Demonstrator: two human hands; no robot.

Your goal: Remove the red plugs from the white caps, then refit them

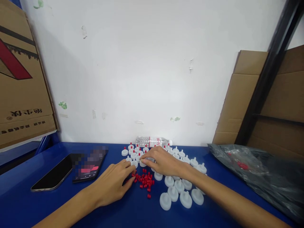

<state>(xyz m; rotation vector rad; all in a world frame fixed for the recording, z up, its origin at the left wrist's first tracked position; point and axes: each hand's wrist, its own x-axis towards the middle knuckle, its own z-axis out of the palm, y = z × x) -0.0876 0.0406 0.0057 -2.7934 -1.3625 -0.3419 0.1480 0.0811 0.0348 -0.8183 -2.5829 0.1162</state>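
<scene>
My left hand (116, 180) is closed in a pinch at the left edge of a loose pile of small red caps (147, 182), with a red cap (133, 174) at its fingertips. Just right of it, my right hand (161, 161) curls its thumb and forefinger onto a white round spouted lid (142, 163). Behind the hands stand several white lids with red tips (124, 152). More white lids with bare spouts (186, 199) spread to the right, partly hidden under my right hand and forearm.
A clear plastic bottle (153, 141) lies against the wall behind the lids. Two phones, one dark (55, 172) and one with a lit screen (91, 167), rest on the blue table (99, 215) at left. A grey plastic bag (256, 177) covers the right side; cardboard (245, 95) leans behind.
</scene>
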